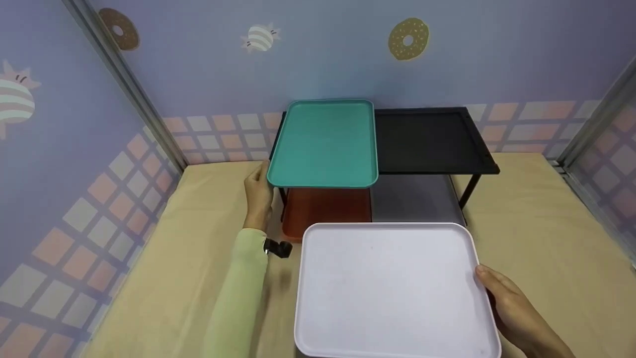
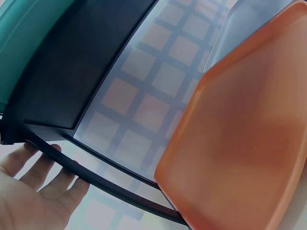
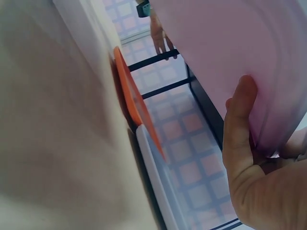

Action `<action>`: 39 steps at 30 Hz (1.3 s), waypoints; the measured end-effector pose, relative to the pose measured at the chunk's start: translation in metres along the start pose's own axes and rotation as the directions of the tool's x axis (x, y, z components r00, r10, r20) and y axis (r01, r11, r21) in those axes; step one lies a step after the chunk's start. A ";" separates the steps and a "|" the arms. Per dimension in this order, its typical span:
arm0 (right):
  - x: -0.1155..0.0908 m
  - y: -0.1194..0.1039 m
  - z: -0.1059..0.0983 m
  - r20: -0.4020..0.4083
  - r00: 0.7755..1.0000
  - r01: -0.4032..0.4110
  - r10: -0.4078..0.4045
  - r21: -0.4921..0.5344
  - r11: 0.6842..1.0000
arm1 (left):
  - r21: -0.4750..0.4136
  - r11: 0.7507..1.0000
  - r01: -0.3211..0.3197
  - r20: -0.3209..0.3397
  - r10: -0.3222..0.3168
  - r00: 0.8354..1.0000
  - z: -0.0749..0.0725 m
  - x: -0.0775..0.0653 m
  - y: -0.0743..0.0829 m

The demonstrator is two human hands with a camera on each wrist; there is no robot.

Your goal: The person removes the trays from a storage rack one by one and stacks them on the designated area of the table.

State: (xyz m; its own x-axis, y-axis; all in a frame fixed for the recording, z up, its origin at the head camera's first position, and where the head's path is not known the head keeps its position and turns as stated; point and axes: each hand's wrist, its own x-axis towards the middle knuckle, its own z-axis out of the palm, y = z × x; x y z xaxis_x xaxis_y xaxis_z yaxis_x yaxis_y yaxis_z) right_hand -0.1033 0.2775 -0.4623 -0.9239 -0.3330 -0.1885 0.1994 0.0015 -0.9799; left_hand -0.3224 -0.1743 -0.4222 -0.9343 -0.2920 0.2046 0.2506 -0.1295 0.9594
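Observation:
A pale lilac-white tray [image 1: 392,288] is held up in front of the rack. My right hand [image 1: 512,303] grips its right edge, and the right wrist view shows the fingers and thumb on that tray from below. A teal tray [image 1: 325,141] lies on the left half of a black two-level rack [image 1: 422,139]. Beside the teal tray's front left corner is my left hand [image 1: 258,194]. Seen in the left wrist view, its fingers [image 2: 62,184] are fairly straight against the rack's black side bar; its thumb is mostly hidden.
On the lower level, an orange tray [image 1: 325,211] lies at the left and a grey tray [image 1: 415,199] at the right. A beige cloth [image 1: 536,238] covers the table. Patterned wall panels [image 1: 328,54] stand behind and at both sides.

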 end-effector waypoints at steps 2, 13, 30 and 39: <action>0.002 0.001 0.002 -0.020 1.000 -0.009 0.009 -0.009 1.000 | -0.003 1.000 -0.001 -0.004 0.001 1.000 0.000 0.000 0.001; 0.011 0.013 0.002 -0.047 0.998 -0.028 0.027 -0.007 1.000 | 0.004 1.000 -0.013 0.002 0.013 1.000 0.001 -0.001 -0.001; 0.017 0.030 0.002 -0.041 0.993 -0.109 0.109 -0.002 0.994 | -0.002 1.000 0.024 0.005 -0.024 1.000 0.000 -0.001 -0.001; 0.020 0.036 0.004 -0.036 0.994 -0.100 0.100 0.002 0.995 | 0.015 1.000 0.008 -0.008 -0.008 1.000 0.000 -0.002 0.001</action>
State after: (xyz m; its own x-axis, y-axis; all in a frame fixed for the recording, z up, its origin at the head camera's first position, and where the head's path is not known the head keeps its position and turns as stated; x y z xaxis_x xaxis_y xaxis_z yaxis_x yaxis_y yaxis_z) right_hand -0.1131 0.2674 -0.5011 -0.9105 -0.2974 -0.2873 0.2910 0.0328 -0.9561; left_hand -0.3206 -0.1736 -0.4214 -0.9341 -0.2986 0.1957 0.2395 -0.1175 0.9637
